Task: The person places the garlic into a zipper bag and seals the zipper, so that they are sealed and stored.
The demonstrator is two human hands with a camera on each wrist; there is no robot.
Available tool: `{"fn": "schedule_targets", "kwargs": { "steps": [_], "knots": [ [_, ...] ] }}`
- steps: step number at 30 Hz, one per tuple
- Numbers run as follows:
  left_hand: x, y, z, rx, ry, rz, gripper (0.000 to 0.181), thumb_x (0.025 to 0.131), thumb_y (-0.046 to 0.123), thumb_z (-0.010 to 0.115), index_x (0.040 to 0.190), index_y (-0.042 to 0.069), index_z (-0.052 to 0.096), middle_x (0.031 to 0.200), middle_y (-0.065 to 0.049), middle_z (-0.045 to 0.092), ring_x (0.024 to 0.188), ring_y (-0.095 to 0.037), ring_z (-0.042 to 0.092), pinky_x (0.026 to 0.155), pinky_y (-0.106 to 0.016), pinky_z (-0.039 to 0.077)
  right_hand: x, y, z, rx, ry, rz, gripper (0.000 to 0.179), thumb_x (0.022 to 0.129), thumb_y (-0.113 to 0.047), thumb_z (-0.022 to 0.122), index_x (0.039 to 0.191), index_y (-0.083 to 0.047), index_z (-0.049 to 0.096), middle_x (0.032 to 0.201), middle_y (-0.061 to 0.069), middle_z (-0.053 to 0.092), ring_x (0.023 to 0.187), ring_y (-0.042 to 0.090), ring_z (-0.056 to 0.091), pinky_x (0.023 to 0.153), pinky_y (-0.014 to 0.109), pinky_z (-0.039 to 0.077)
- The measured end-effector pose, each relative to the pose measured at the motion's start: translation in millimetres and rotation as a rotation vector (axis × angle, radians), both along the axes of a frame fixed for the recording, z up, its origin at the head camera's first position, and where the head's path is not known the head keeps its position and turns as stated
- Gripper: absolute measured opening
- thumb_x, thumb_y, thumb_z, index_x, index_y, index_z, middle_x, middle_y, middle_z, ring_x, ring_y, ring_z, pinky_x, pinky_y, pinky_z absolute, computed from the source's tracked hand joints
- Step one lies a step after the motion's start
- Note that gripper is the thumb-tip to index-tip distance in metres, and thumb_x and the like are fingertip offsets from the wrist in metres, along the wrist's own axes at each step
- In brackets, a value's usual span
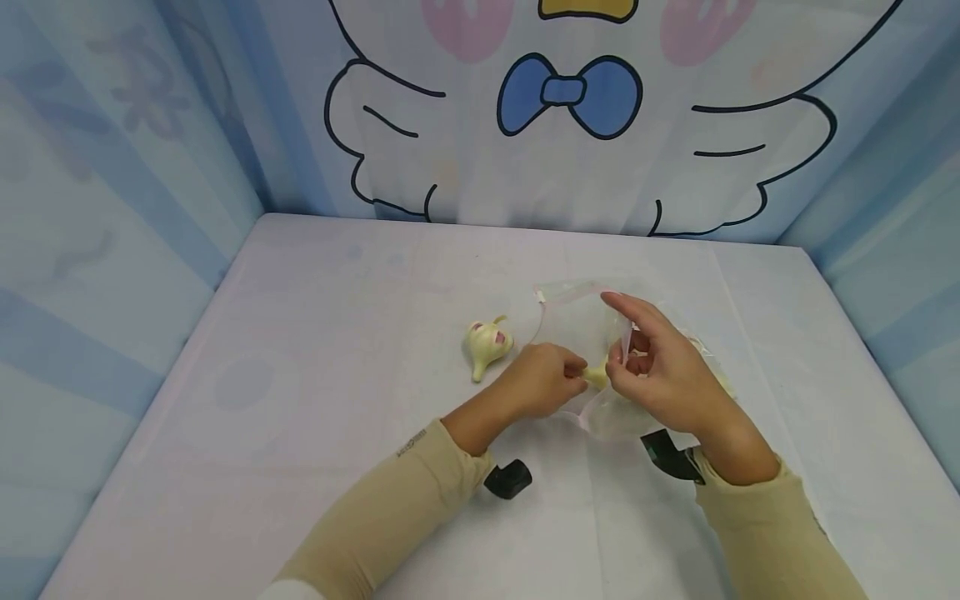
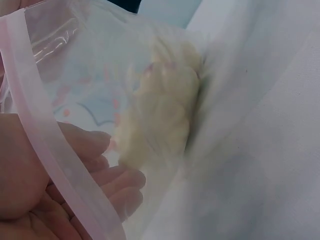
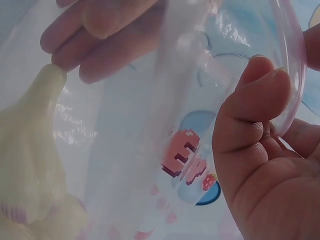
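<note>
A clear zip bag (image 1: pixel 611 417) with a pink-edged mouth lies on the table, in the head view. My right hand (image 1: pixel 671 375) pinches the edge of its mouth between thumb and fingers. My left hand (image 1: pixel 547 379) reaches into the mouth, its fingers loosely extended in the left wrist view. Just beyond those fingertips sit pale bulbs (image 2: pixel 162 107), blurred by the plastic. In the right wrist view, the stem of a pale garlic bulb (image 3: pixel 30 150) with purple streaks lies at the left fingertips; nothing grips it. Outside the bag, another garlic bulb (image 1: pixel 487 343) rests left of the hands.
A white cloth covers the table (image 1: pixel 315 400). Behind it hangs a curtain (image 1: pixel 465 158) printed with a blue bow, and pale blue curtains (image 1: pixel 112 250) flank both sides. Black wrist-worn pieces (image 1: pixel 510 479) stick out from the sleeves.
</note>
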State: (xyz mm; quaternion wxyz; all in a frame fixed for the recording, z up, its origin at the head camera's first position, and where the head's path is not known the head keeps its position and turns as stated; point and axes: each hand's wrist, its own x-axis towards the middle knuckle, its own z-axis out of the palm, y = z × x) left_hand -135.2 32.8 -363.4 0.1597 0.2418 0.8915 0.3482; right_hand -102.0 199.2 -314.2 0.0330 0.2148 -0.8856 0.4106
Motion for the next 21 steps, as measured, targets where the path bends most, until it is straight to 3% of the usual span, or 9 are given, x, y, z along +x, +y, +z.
{"fn": "schedule_targets", "kwargs": {
  "steps": [8, 16, 21],
  "knots": [
    [0.1, 1.6, 0.4, -0.006, -0.075, 0.010, 0.031, 0.085, 0.024, 0.061, 0.114, 0.011, 0.063, 0.100, 0.006, 0.064, 0.085, -0.001, 0.055, 0.067, -0.014, 0.044, 1.8, -1, 3.1, -0.006, -0.007, -0.013, 0.068, 0.079, 0.004, 0.060, 0.138, -0.017, 0.034, 0.124, 0.000, 0.038, 0.068, 0.015, 0.046, 0.057, 0.020, 0.046],
    [0.6, -8.1, 2.7, -0.018, -0.050, 0.010, 0.033, 0.085, 0.025, 0.061, 0.115, 0.010, 0.062, 0.102, 0.005, 0.063, 0.089, -0.003, 0.056, 0.072, -0.016, 0.044, 13.8, -14, 27.4, -0.033, -0.034, -0.014, 0.062, 0.079, 0.009, 0.057, 0.135, -0.004, 0.035, 0.120, 0.006, 0.039, 0.065, 0.016, 0.044, 0.054, 0.020, 0.046],
    [3.2, -17.3, 3.9, 0.010, -0.050, 0.051, 0.034, 0.084, 0.023, 0.062, 0.114, 0.009, 0.061, 0.103, 0.005, 0.063, 0.091, -0.004, 0.057, 0.074, -0.017, 0.044, 14.3, -13, 28.4, -0.040, -0.037, -0.005, 0.062, 0.079, 0.009, 0.056, 0.135, -0.004, 0.035, 0.120, 0.006, 0.038, 0.063, 0.015, 0.044, 0.053, 0.020, 0.044]
  ]
}}
